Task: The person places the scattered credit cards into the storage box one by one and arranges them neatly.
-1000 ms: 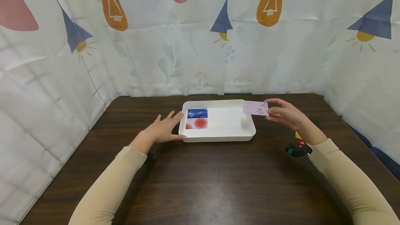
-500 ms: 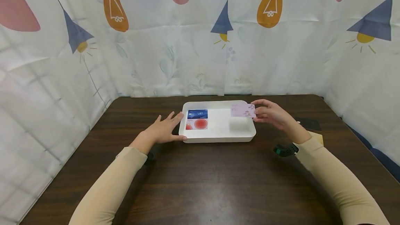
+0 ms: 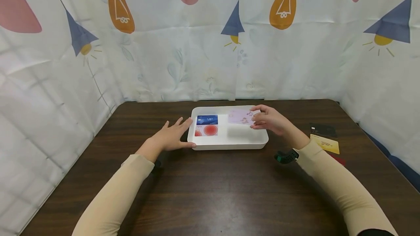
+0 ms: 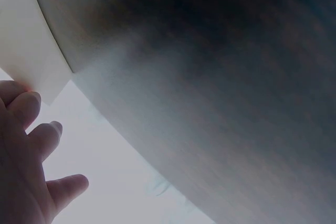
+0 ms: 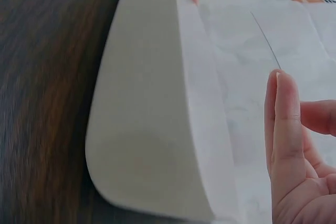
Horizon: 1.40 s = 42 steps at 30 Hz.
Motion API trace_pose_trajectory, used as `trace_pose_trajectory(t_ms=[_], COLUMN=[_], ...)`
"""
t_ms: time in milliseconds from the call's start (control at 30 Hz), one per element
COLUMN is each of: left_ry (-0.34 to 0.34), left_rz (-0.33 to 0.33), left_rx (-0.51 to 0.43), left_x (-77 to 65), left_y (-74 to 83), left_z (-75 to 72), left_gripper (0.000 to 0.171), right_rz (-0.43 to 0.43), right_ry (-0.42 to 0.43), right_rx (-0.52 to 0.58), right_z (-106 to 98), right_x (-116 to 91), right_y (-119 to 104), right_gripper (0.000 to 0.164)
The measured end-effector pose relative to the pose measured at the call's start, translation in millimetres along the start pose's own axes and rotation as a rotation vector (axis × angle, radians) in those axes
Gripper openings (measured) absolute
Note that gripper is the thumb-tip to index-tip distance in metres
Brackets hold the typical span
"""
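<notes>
Right hand (image 3: 270,120) pinches lilac card (image 3: 238,116) by right end, long axis roughly along white tray (image 3: 229,147)'s far edge. Left hand (image 3: 170,136) spread at left edge.

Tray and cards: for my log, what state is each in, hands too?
Tray: on table, holding cards
Pink card: held above tray
Blue card: flat in tray
Red-circle card: flat in tray
Black card: on table
Yellow card: on table
Red card: partly hidden by sleeve
Left hand: fingers spread, touching tray
Right hand: pinching pink card
</notes>
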State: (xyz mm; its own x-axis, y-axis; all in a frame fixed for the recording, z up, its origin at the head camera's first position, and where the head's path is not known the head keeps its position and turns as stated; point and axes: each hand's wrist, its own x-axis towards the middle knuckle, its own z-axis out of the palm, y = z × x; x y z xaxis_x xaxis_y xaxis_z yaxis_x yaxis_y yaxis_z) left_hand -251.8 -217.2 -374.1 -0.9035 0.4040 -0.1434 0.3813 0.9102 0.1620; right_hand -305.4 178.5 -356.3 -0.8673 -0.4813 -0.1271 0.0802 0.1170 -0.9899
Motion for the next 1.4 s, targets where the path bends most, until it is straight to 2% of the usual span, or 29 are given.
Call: trace_pose_trajectory(t_ms=[500, 667, 933, 1400], left_ry=[-0.018, -0.005, -0.004, -0.006], left_rz=[-0.016, -0.003, 0.005, 0.008], left_rx=[0.003, 0.005, 0.011, 0.014], left_x=[-2.8, -3.6, -2.4, -0.9], left_y=[1.0, 1.5, 1.7, 2.9], left_z=[-3.0, -3.4, -3.2, -3.4], left_gripper=[0.11, 0.11, 0.11, 0.109], right_rz=[0.049, 0.066, 0.117, 0.118], right_ry=[-0.056, -0.064, -0.083, -0.154], right_rx=[-0.006, 0.003, 0.003, -0.003], right_z=[44, 56, 67, 91], right_x=[20, 25, 32, 42], right_y=[2, 3, 12, 19], right_gripper=[0.045, 0.044, 0.043, 0.038])
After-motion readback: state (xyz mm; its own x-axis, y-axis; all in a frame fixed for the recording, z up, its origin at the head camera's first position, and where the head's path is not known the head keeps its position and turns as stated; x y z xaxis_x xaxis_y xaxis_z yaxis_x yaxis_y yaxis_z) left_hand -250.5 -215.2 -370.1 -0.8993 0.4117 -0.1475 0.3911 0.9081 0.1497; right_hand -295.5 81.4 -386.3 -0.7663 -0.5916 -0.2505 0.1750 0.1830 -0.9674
